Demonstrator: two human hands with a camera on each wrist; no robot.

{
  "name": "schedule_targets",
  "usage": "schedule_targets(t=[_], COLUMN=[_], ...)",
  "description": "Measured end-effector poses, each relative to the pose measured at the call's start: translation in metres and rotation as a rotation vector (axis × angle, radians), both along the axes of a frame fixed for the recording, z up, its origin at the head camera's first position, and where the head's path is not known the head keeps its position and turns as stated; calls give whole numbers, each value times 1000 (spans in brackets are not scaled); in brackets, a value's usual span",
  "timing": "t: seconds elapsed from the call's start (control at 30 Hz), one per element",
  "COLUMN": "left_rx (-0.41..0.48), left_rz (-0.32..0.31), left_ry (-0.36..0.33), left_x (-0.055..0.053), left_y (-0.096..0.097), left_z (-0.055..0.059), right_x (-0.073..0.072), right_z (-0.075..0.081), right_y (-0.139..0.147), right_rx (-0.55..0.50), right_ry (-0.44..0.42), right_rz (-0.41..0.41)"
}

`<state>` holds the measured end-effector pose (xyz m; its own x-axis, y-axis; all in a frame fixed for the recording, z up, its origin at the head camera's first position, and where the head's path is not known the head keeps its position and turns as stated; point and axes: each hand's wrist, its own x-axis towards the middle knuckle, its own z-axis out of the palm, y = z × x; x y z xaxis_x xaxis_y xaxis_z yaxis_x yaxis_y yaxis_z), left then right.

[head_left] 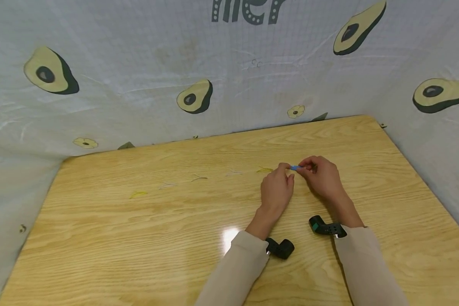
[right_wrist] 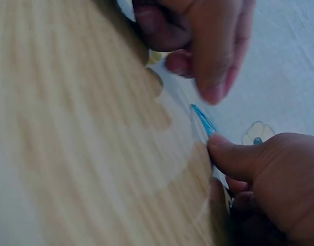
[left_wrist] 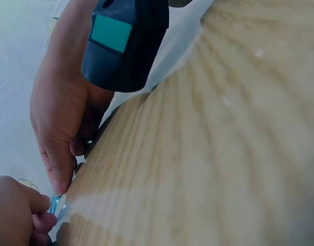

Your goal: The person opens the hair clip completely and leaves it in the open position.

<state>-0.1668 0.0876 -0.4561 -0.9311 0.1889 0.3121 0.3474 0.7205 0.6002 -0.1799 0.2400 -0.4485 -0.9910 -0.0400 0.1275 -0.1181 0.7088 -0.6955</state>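
Observation:
My right hand [head_left: 323, 176] pinches a slim blue hair clip [head_left: 295, 168] between thumb and fingers, low over the wooden table [head_left: 157, 242]. In the right wrist view the blue clip [right_wrist: 204, 119] is long and pointed, its far end sticking out past the right thumb [right_wrist: 223, 148]. My left hand [head_left: 277, 189] is beside it, index finger stretched to the clip's left end and thumb held apart. A yellow clip-like piece [head_left: 264, 169] lies just left of the left hand. The left wrist view shows the left hand [left_wrist: 16, 212] partly cut off by the frame edge.
More slim pieces lie in a loose row to the left: a white one [head_left: 233, 172], a greyish one [head_left: 199, 177], another pale one [head_left: 167, 185] and a yellow one [head_left: 138, 194]. A pale avocado-print sheet [head_left: 137, 102] hangs behind the table's back edge.

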Motion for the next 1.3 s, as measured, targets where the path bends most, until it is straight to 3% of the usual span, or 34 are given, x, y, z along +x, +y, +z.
schedule_targets(t=[0.23,0.47,0.83,1.3], left_rx=[-114,-126,80,363], left_rz=[86,115,135,49], left_ry=[-28,-18,-40,0], left_x=[-3,-4,-5,1], left_y=[4,3,0,-4], left_z=[1,4,1,-3], right_x=[0,-1,1,8], right_z=[3,5,4,9], right_y=[8,14,17,22], right_rx=[-4,-32,-138,-241], right_ry=[-85,-125,-163,-193], right_rz=[69,109,140,168])
